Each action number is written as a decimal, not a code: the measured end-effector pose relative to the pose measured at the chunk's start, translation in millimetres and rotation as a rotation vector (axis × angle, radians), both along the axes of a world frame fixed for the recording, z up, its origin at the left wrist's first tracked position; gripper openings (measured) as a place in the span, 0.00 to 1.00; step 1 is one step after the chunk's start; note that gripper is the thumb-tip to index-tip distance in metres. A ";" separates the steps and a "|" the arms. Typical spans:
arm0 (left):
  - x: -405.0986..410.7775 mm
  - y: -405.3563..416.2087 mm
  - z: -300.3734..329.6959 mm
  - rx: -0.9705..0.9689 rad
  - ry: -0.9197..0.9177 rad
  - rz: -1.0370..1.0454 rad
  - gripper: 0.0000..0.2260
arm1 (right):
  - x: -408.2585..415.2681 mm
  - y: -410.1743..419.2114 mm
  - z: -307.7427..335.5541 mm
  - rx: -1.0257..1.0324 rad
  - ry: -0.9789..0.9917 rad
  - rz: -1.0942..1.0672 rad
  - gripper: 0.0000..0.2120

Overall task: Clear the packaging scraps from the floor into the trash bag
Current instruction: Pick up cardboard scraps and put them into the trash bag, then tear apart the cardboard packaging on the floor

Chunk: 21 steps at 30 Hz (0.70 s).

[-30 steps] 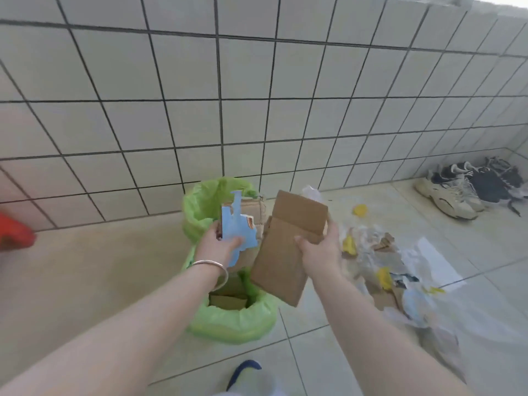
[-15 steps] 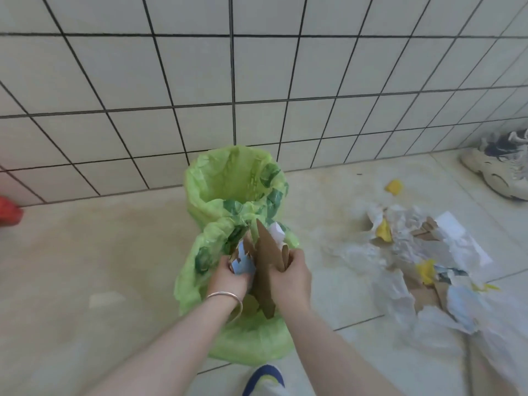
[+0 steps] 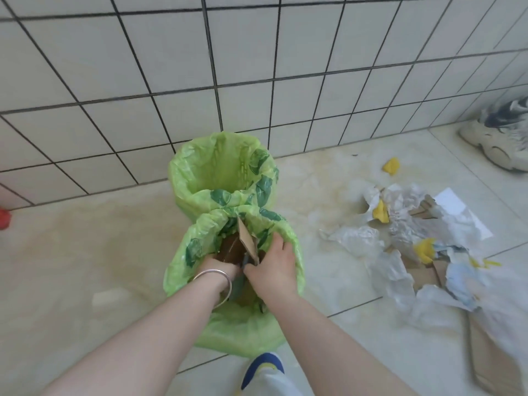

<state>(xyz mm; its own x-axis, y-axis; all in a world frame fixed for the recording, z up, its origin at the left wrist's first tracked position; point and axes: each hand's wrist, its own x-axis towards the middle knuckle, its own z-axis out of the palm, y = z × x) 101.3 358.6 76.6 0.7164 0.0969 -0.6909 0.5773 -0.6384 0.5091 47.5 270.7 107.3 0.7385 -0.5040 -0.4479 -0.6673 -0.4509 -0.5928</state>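
Both hands sunk deeper into green trash bag (image 3: pixel 228 335); right hand (image 3: pixel 274 264) grips brown cardboard (image 3: pixel 247 241); left hand (image 3: pixel 220 265) grip hidden.

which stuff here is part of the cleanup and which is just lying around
Part of the job:
- green trash bag
- cardboard piece being pushed into the bag by the left hand and right hand
- pile of packaging scraps on the floor
- stray yellow scrap

Just lying about:
- sneaker by the wall
- red object at the left edge

Lime trash bag (image 3: pixel 183 264) w/ dk-green prints; yellow scraps (image 3: pixel 391 166).
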 end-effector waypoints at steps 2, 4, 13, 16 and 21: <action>-6.8 1.5 21.3 0.125 -0.152 -0.112 0.25 | -6.9 -4.0 11.8 -0.056 -0.076 0.005 0.33; -16.4 0.2 42.0 0.204 -0.374 -0.221 0.28 | -17.4 -7.8 23.8 -0.090 -0.109 -0.005 0.27; -74.6 -82.8 121.1 -0.036 -0.837 -0.626 0.20 | -106.8 -94.7 63.9 -0.008 -0.166 -0.199 0.14; -97.3 -136.0 122.0 -0.124 -0.732 -0.803 0.17 | -144.8 -143.5 73.6 0.002 -0.131 -0.284 0.12; -136.5 -222.6 98.5 -0.147 -0.539 -0.992 0.18 | -191.4 -224.9 69.5 -0.025 -0.045 -0.332 0.11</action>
